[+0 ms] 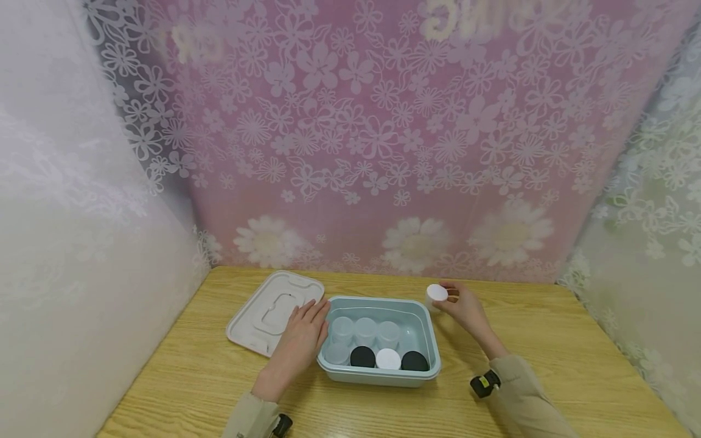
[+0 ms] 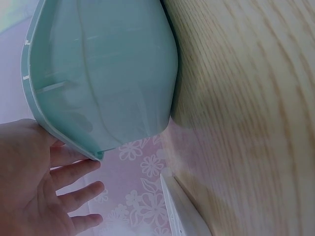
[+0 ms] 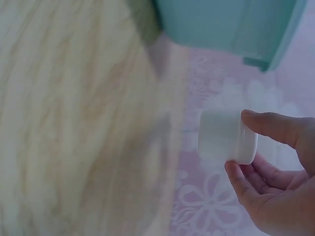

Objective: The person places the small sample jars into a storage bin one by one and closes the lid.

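Note:
A light blue plastic bin (image 1: 378, 379) stands on the table with several small round jars inside. Three at the back have pale translucent tops, such as this jar (image 1: 364, 328); the front row shows one translucent jar (image 1: 337, 353), a black lid (image 1: 362, 357), a white lid (image 1: 388, 359) and another black lid (image 1: 415, 361). My left hand (image 1: 301, 342) rests on the bin's left rim, fingers extended. To the bin's right, my right hand (image 1: 467, 310) pinches a small white-lidded jar (image 3: 220, 136) between thumb and fingers, above the tabletop in the right wrist view.
Left of the bin lies its white lid (image 1: 252, 316), partly behind my left hand. The wooden table (image 1: 547, 340) ends at a pink floral cloth (image 1: 350, 152) at the back. Pale cloth walls flank both sides.

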### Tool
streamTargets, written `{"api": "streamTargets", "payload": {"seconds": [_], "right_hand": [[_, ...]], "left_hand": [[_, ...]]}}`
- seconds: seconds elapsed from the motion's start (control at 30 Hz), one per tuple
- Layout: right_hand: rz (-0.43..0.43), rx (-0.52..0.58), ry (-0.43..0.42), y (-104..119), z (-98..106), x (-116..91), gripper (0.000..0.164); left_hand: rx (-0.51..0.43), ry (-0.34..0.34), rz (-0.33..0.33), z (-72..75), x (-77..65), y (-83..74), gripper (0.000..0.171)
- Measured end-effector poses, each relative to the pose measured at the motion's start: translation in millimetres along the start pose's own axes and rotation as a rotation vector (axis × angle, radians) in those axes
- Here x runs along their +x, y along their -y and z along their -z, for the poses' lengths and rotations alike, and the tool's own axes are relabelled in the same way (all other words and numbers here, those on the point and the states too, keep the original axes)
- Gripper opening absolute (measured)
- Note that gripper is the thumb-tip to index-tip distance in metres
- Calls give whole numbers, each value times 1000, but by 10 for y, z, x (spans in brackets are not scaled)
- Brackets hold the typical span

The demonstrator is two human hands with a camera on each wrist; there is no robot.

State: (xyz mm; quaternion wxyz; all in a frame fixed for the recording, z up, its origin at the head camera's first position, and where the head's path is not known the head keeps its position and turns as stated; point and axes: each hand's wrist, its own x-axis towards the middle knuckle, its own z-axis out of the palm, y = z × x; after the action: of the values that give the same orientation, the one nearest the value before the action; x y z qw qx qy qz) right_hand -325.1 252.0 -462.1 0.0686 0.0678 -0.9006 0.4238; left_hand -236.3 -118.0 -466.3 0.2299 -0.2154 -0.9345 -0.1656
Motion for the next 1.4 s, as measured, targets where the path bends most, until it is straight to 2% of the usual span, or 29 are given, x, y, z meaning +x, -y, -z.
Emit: {"api": "streamTargets", "payload": {"seconds": [0.4,0.67,0.83,1.0,1.2,1.4], "right_hand": [[94,67,-29,332,154,-174,57],[171,74,-39,536,226,-294,53],[223,80,-9,615,234,-362,51],[236,48,47,662,206,-423,53],[279,49,121,665,160,-444,50],[283,9,176,643,109,-448,47]], "left_hand": [[2,-16,-16,20,-16,-7,39],[1,-2,-10,18,-20,-2,39],[1,-14,-17,11,-24,-3,39],[0,-8,-12,6,-23,-5,40],[9,-13,-8,10,-5,-10,40],[11,-20,-17,12,0,-11,40]]}}
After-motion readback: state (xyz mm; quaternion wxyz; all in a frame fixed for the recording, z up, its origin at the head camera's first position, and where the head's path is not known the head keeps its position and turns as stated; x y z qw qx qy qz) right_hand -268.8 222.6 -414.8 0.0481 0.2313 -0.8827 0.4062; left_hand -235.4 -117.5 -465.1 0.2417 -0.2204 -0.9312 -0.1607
